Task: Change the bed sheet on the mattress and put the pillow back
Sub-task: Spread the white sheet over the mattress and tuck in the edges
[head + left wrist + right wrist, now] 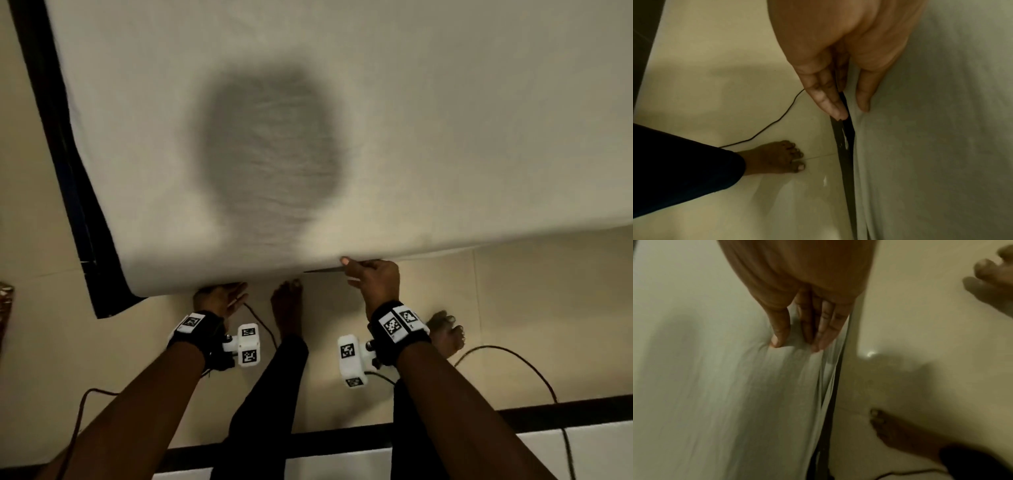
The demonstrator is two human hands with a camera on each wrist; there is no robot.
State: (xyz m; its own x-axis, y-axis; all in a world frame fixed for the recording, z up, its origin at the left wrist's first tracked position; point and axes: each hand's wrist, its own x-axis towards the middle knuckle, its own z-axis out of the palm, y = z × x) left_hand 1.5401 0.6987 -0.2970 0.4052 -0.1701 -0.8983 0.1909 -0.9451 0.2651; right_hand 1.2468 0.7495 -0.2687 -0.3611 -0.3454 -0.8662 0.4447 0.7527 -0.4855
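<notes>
Where both hands (373,277) grip it, the white sheet (342,120) puckers

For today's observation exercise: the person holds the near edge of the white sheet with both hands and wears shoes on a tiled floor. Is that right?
One detail is wrong: the feet are bare, as the head view shows. The rest stands: the left hand and right hand hold the near edge of the white sheet, over a tiled floor.

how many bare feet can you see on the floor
2. The left foot stands on the tiled floor between the two hands, toes near the sheet edge. The right foot is behind the right wrist band, partly hidden by it.
</notes>
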